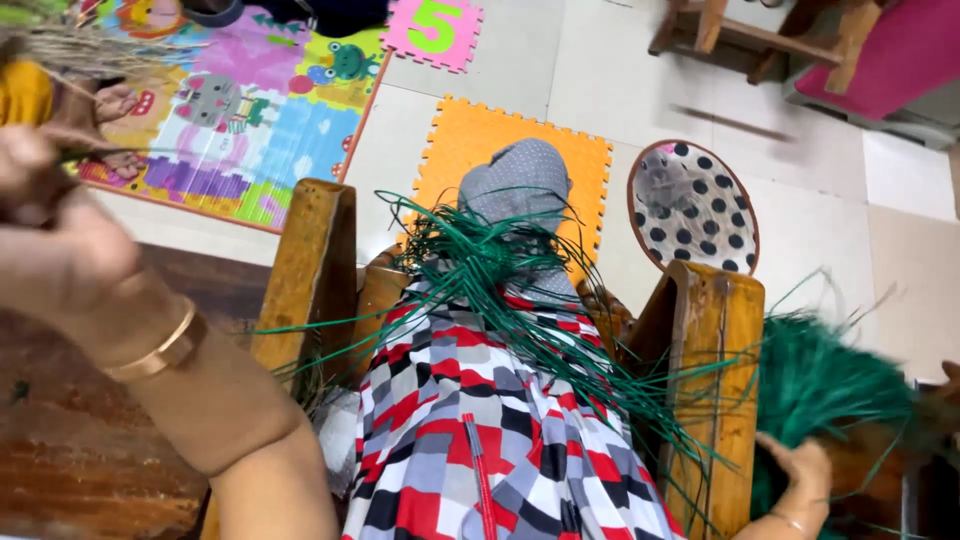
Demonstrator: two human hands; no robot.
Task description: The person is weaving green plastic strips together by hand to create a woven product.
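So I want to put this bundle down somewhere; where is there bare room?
Bare floor tiles lie right of the dotted round mat, and the orange foam mat is mostly free. Crowded: green strands cover the checked cloth between the wooden posts.

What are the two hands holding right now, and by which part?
The left hand pinches thin green strands at one end. The right hand is under a bunch of green strips; its grip cannot be told.

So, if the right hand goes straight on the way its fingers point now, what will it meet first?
Probably the green fibre bundle. The right hand reaches up at its lower edge, beside the wooden post; whether they already touch is unclear, since the bundle is blurred.
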